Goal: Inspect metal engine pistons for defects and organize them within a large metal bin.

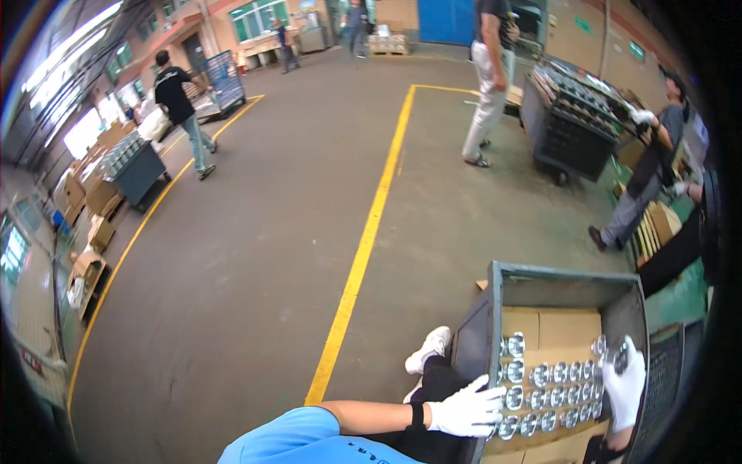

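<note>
A grey metal bin [572, 278] stands at the lower right, lined with cardboard [568, 329]. Rows of shiny, round metal parts [539, 398], piston-like in shape, stand on the cardboard. My left hand [468, 410], in a white glove, reaches across the bin's left side, its fingers spread beside the leftmost parts. Whether the fingertips touch a part cannot be made out. At the bin's right side my right hand [626, 383], also gloved in white, has its fingers around a piston-like metal part [620, 357], just right of the rows.
A loaded dark cart [568, 124] stands at the upper right, with a person [649, 155] beside it. Another person [488, 77] stands nearby. At the left, a person [182, 104] walks near a grey cart [139, 174] and cardboard boxes [99, 232]. Yellow lines [371, 232] mark the floor.
</note>
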A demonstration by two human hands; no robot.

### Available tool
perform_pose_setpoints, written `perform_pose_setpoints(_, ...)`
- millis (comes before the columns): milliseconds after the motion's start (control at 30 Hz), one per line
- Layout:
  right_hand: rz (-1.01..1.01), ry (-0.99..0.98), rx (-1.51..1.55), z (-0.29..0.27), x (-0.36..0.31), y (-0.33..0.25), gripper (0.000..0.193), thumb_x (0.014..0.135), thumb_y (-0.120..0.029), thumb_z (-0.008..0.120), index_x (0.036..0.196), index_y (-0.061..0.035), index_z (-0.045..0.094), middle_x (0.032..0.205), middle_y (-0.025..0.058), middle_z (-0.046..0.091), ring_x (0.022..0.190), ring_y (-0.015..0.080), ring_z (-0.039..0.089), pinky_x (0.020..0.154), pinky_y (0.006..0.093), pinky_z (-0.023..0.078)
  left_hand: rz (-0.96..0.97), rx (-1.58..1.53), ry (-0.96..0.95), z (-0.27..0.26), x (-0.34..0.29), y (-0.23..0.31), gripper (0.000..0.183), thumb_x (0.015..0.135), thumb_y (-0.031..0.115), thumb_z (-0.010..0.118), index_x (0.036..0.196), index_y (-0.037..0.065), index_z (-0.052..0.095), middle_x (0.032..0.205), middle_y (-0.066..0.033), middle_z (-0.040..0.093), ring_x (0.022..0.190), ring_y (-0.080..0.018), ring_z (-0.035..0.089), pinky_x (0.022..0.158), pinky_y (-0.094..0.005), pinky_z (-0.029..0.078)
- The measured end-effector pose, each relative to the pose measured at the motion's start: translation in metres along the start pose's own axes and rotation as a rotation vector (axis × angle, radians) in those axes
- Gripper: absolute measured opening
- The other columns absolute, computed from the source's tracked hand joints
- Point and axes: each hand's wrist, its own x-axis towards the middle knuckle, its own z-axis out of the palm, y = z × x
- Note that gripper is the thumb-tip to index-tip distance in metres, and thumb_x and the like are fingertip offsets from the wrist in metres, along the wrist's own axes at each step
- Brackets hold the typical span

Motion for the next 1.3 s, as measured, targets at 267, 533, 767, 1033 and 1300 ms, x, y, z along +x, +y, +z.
perform_pose_setpoints(267, 0.237, -0.258, 0.575, 0.091, 0.066, -0.025, 0.048, 0.081, -0.043, 0.081, 0.106, -0.0032, 0.071, 0.090, 0.0155, 0.074, 0.079, 0.0253, 0.071, 0.075, 0.0362, 0.055, -0.081, -0.028, -0.034, -0.006, 0.053, -0.026, 0.030, 0.087, 0.030, 0.065, 0.062, 0.014, 0.061, 0.057, -0.0095, 0.055, 0.051, -0.0305, 0.052, 0.051, -0.0464, 0.042)
perform_pose_setpoints(533, 0.265, -0.316, -0.062, 0.261, 0.072, 0.036, 0.065, 0.074, -0.057, 0.076, 0.114, -0.0064, 0.066, 0.101, 0.0224, 0.072, 0.097, 0.0401, 0.070, 0.087, 0.0469, 0.057, -0.190, -0.013, -0.037, -0.013, 0.065, -0.016, 0.032, 0.084, 0.034, 0.071, 0.065, 0.010, 0.064, 0.061, -0.0121, 0.055, 0.060, -0.0324, 0.055, 0.059, -0.0446, 0.044)
perform_pose_setpoints(767, 0.355, -0.457, -0.172, 0.347, 0.045, 0.048, 0.058, 0.079, -0.052, 0.074, 0.114, -0.0058, 0.066, 0.106, 0.0199, 0.071, 0.101, 0.0364, 0.070, 0.088, 0.0448, 0.058, -0.216, -0.052, -0.008, -0.005, 0.063, -0.020, 0.034, 0.082, 0.029, 0.072, 0.059, 0.011, 0.056, 0.058, -0.0103, 0.051, 0.059, -0.0315, 0.054, 0.060, -0.0434, 0.043)
perform_pose_setpoints(1033, 0.296, -0.439, -0.144, 0.354, 0.033, 0.048, 0.059, 0.082, -0.049, 0.074, 0.117, -0.0040, 0.061, 0.108, 0.0196, 0.069, 0.102, 0.0356, 0.069, 0.088, 0.0448, 0.057, -0.236, -0.025, -0.013, -0.003, 0.060, -0.019, 0.034, 0.083, 0.028, 0.072, 0.058, 0.013, 0.055, 0.060, -0.0087, 0.053, 0.061, -0.0311, 0.054, 0.062, -0.0431, 0.043)
perform_pose_setpoints(1300, 0.021, -0.204, -0.055, 0.228, 0.028, 0.058, 0.061, 0.088, -0.043, 0.067, 0.131, -0.0008, 0.059, 0.116, 0.0198, 0.068, 0.108, 0.0366, 0.065, 0.096, 0.0464, 0.051, -0.114, 0.075, -0.066, -0.002, 0.065, -0.018, 0.035, 0.084, 0.026, 0.070, 0.054, 0.013, 0.058, 0.056, -0.0099, 0.055, 0.057, -0.0329, 0.055, 0.060, -0.0458, 0.042)
